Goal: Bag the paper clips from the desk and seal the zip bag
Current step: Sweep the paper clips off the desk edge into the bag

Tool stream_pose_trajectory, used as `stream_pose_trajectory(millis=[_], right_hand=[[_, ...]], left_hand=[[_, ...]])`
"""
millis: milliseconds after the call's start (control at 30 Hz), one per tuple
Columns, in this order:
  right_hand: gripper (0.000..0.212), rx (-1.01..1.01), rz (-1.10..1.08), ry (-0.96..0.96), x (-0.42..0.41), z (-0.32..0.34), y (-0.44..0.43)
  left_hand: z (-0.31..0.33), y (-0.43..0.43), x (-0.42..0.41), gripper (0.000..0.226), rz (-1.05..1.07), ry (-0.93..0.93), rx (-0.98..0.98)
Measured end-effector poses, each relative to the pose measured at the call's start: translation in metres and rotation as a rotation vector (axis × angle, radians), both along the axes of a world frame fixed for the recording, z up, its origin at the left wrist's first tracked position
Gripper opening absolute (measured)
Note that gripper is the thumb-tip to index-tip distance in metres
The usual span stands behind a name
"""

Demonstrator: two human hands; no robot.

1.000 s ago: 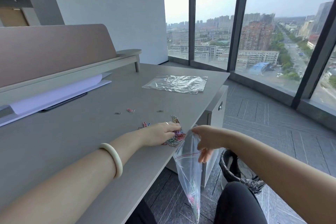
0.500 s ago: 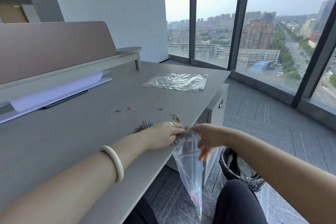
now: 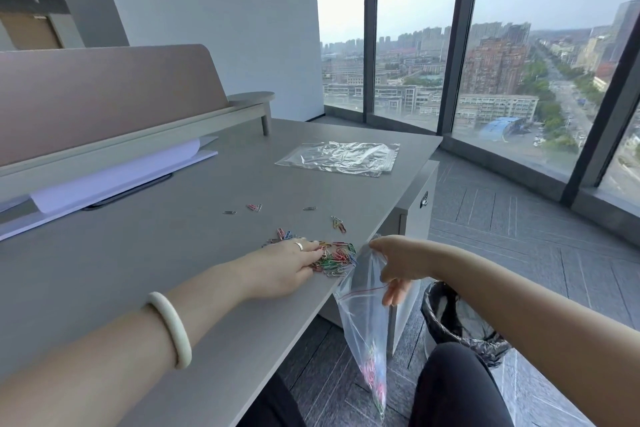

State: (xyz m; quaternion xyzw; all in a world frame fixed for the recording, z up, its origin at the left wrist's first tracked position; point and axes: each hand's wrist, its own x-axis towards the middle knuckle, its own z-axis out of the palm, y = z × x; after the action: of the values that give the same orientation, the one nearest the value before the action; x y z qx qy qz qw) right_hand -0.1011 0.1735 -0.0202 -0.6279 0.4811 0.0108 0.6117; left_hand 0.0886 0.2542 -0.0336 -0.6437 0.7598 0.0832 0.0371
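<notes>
The grey table (image 3: 145, 263) fills the left and middle of the view, its near-right edge running diagonally toward the person. Everything else is placed from that edge. Well back from it, toward the far corner, a stack of empty clear bags (image 3: 341, 158) lies flat. Just off the edge, below table level, a black-lined bin (image 3: 460, 326) stands on the floor. A clear zip bag (image 3: 367, 326) hangs off the edge with its mouth held level with the tabletop; a few coloured clips sit at its bottom. The right hand (image 3: 398, 263) has its grip closed on the bag's top, thumb on the near side and fingers behind the plastic. The left hand (image 3: 287, 263) lies flat on the table just inside the edge, its grip loose, fingers spread over a heap of coloured paper clips (image 3: 337, 258) that lies right beside the bag's mouth. A few stray clips (image 3: 254, 207) lie farther in from the edge.
</notes>
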Motion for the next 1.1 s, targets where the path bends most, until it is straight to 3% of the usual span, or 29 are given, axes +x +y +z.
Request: stream_pose_trajectory(millis=[333,467,700,800,1000,1100], right_hand=[[0.061,0.006,-0.027,0.025,0.000,-0.003,-0.006],[0.053,-0.065,-0.024,0.020,-0.002,-0.005,-0.008],[0.050,-0.109,-0.064,0.059,-0.004,-0.004,-0.003],[0.050,-0.081,-0.006,0.070,0.000,0.003,0.002],[0.046,-0.363,0.161,0.168,-0.009,0.009,0.007],[0.045,-0.175,0.064,0.096,-0.009,0.012,0.008]], left_hand=[[-0.002,-0.013,-0.029,0.050,-0.047,0.147,0.049],[0.010,-0.021,-0.021,0.048,0.002,0.207,0.002],[0.008,-0.011,-0.002,0.050,0.080,-0.057,0.034],[0.003,-0.016,-0.007,0.051,0.087,-0.086,0.057],[-0.003,-0.028,-0.021,0.052,0.009,0.049,0.060],[-0.002,-0.023,-0.025,0.052,-0.040,0.120,0.078]])
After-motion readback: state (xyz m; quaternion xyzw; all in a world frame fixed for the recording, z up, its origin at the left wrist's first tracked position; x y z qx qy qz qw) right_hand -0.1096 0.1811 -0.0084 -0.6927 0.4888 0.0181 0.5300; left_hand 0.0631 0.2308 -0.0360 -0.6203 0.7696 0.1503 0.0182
